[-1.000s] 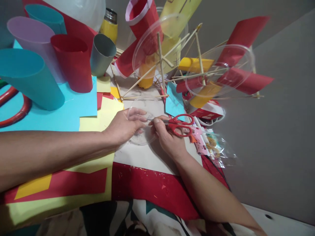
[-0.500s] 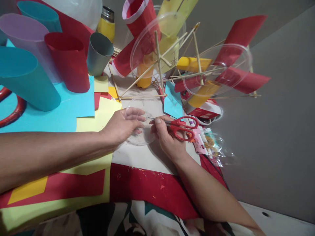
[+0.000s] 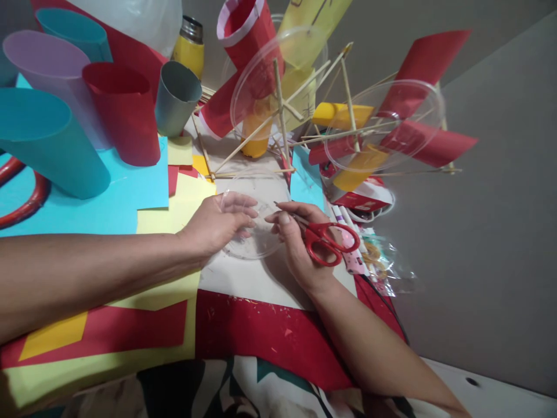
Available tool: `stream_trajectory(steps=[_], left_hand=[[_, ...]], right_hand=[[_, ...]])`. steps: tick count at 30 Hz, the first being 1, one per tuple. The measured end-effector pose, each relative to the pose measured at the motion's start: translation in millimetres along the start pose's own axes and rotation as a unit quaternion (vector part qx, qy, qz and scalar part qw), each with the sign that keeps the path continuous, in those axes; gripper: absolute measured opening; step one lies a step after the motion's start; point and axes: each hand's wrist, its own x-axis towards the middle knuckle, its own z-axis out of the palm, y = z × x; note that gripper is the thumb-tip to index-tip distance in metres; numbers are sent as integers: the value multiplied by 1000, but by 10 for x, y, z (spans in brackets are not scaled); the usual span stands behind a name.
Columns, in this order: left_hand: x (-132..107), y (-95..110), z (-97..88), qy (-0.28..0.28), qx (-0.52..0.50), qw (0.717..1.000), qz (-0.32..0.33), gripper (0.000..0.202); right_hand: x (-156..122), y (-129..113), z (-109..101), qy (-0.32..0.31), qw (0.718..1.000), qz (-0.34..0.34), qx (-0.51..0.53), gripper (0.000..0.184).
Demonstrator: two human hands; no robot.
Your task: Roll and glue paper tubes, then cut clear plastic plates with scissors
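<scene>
My left hand [image 3: 221,220] is closed on the left rim of a clear plastic lid [image 3: 259,247], thumb on one side and fingers on the other. The round lid lies over a white sheet [image 3: 243,278]. In my right hand [image 3: 304,249] is a pair of scissors with red handles [image 3: 333,244], gripped around the blades. The scissors' tip points to the upper left, above the lid's right side and apart from my left fingers. Small marks or bits show on the lid; I cannot make out which.
Paper tubes [image 3: 124,116] stand on blue paper at the left. Behind the lid rises a stick frame [image 3: 248,139] with clear discs and red and yellow tubes. Markers [image 3: 348,220] and a plastic bag [image 3: 387,261] lie right. Coloured paper sheets [image 3: 134,331] spread front left.
The scissors have turned in my right hand, their handles swinging right and downward and the tip rising slightly. My left hand keeps its hold on the lid.
</scene>
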Motion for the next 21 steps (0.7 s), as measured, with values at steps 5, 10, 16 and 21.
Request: stream_trajectory(steps=[5, 10, 16, 21], left_hand=[[-7, -6, 1, -7, -8, 1000, -2, 24], [0, 5, 3, -9, -2, 1000, -4, 24], [2, 1, 5, -11, -11, 1000, -7, 23], [5, -4, 8, -3, -12, 1000, -4, 24]], right_hand=[[-16, -22, 26, -5, 999, -4, 51, 17], [-16, -14, 35, -3, 997, 29, 77, 27], [-26, 36, 16, -34, 993, 42, 106, 31], [-18, 52, 21, -7, 998, 14, 57, 30]])
